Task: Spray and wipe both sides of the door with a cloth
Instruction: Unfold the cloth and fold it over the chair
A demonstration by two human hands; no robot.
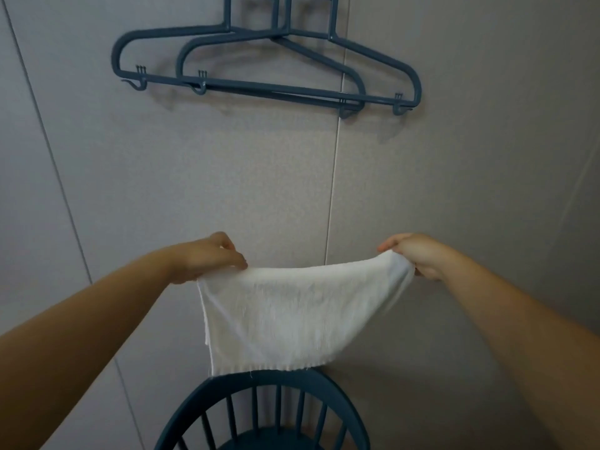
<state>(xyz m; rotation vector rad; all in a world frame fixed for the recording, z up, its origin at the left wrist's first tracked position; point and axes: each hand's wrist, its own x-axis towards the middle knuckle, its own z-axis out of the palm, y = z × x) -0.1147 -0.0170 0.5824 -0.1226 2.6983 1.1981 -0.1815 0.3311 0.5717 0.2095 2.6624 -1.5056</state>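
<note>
A white knitted cloth [292, 316] hangs spread out between my two hands, in front of a grey panelled wall. My left hand [211, 258] pinches its upper left corner. My right hand [417, 254] pinches its upper right corner, with the fabric bunched under the fingers. The cloth's lower edge hangs just above the rim of a dark teal slatted basket [207, 394]. No spray bottle and no door handle show in this view.
Dark blue plastic hangers [259, 86] hang overlapped on the wall [162, 173] above my hands. Vertical seams run down the wall panels. The basket stands on the floor against the wall, right below the cloth.
</note>
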